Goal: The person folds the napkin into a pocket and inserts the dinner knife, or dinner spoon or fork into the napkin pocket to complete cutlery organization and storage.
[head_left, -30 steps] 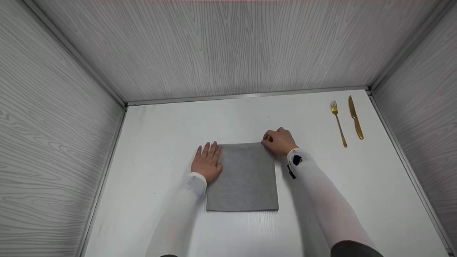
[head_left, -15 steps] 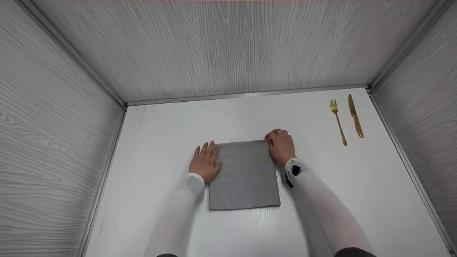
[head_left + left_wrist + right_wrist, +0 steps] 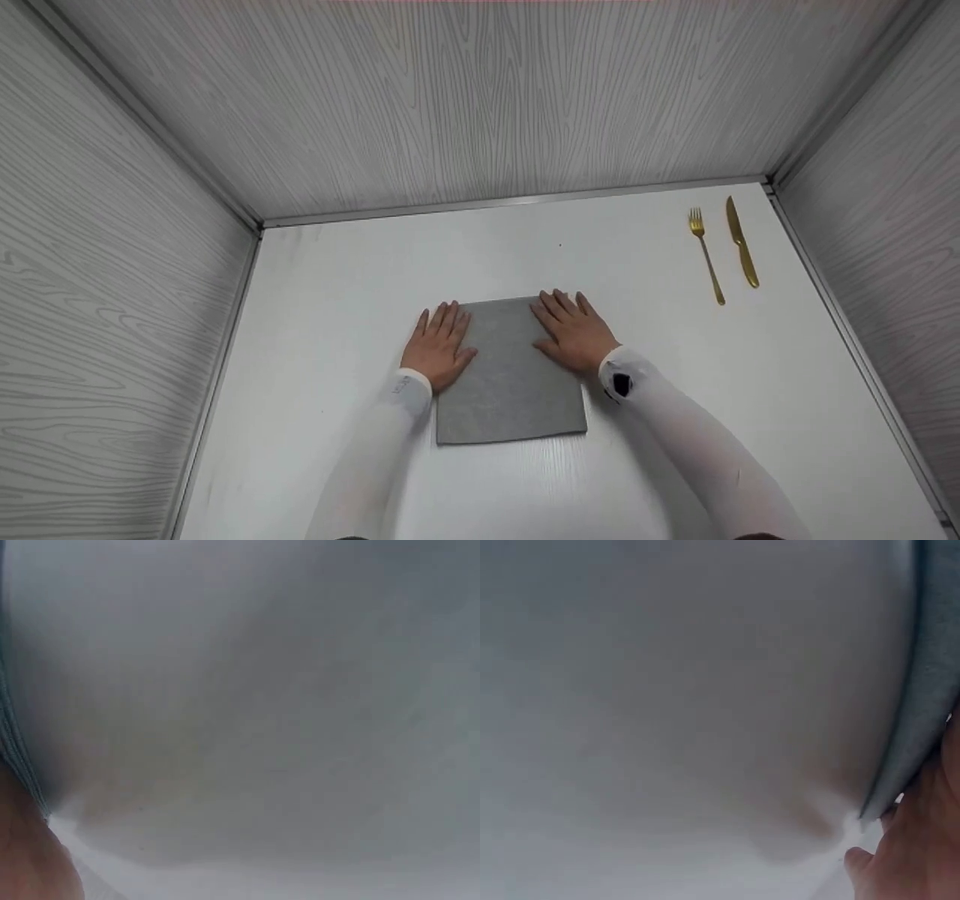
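Note:
A grey folded cloth point(image 3: 510, 382) lies flat on the white table, nearly square, in the middle of the head view. My left hand point(image 3: 437, 349) rests with spread, straight fingers over its left edge near the far left corner. Across from it, my right hand point(image 3: 576, 334) lies flat on the far right corner, fingers straight and spread. In the right wrist view the cloth's edge point(image 3: 922, 690) runs down beside the right hand point(image 3: 911, 855). The left wrist view catches a strip of the cloth point(image 3: 13, 735) and part of the left hand point(image 3: 34, 847).
A gold fork point(image 3: 706, 255) and a gold knife point(image 3: 742, 241) lie side by side at the far right of the white table point(image 3: 337, 300). Wood-grain panels point(image 3: 480, 105) wall in the back and both sides.
My right hand has let go of the cloth's far right corner, which it was pinching, and has flattened onto it. My left hand has stayed nearly in place.

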A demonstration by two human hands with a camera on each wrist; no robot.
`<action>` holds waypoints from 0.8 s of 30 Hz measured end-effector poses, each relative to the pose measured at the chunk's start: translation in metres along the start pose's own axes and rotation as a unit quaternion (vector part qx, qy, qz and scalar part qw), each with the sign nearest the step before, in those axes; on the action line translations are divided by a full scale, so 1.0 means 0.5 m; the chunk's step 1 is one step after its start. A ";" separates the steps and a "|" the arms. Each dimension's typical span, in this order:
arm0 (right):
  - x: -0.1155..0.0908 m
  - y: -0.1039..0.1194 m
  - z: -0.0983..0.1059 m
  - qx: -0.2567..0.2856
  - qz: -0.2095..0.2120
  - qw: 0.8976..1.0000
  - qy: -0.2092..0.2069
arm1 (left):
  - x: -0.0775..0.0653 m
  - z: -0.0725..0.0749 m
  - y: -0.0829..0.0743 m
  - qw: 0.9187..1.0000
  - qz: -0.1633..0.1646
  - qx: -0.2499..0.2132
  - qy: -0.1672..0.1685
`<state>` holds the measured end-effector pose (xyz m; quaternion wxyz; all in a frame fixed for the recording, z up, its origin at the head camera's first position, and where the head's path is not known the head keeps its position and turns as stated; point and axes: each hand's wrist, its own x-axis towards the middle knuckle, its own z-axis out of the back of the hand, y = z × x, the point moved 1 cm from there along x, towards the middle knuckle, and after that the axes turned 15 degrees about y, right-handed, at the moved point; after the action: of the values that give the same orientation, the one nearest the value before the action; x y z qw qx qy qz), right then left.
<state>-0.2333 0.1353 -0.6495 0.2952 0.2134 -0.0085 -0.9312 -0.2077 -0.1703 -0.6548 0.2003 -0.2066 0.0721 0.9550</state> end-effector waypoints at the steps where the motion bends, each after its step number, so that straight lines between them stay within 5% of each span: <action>1: -0.001 -0.006 -0.004 0.001 -0.003 1.000 0.002 | -0.001 -0.003 0.001 1.000 0.002 -0.003 0.001; 10: -0.039 -0.025 -0.001 0.030 -0.019 0.999 0.012 | -0.002 -0.004 -0.001 1.000 0.000 -0.003 -0.007; 16: -0.091 0.005 0.005 0.028 0.002 0.999 0.020 | -0.005 -0.006 0.003 1.000 0.000 -0.001 0.011; 24: -0.168 0.054 -0.032 0.015 0.041 0.999 0.013 | -0.010 -0.005 0.002 1.000 -0.008 0.005 -0.014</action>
<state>-0.1506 0.1613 -0.6272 0.3302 0.2299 -0.0278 -0.9151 -0.2030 -0.1736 -0.6547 0.2100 -0.1931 0.0725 0.9557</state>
